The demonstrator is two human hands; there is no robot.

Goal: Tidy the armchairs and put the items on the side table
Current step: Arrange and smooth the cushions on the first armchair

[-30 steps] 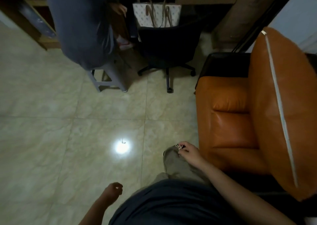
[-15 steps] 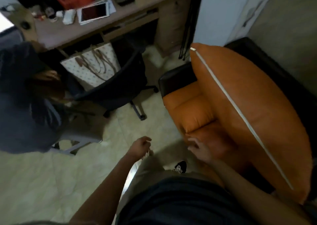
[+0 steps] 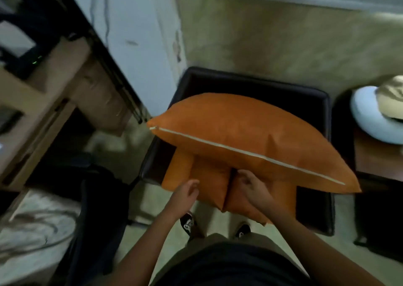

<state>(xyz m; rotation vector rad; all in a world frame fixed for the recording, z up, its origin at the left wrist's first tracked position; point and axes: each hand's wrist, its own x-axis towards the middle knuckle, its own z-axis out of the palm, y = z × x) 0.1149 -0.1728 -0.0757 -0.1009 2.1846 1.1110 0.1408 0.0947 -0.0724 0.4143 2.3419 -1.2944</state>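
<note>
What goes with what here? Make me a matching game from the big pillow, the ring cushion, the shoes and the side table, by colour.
Things:
1. big pillow
2. ring cushion
3. shoes
4. side table

Colours:
A. pale blue
B. black with white marks
C. orange with a pale stripe
D. brown wood

Pairs: 1-C, 2-A, 3-B, 4-D
</note>
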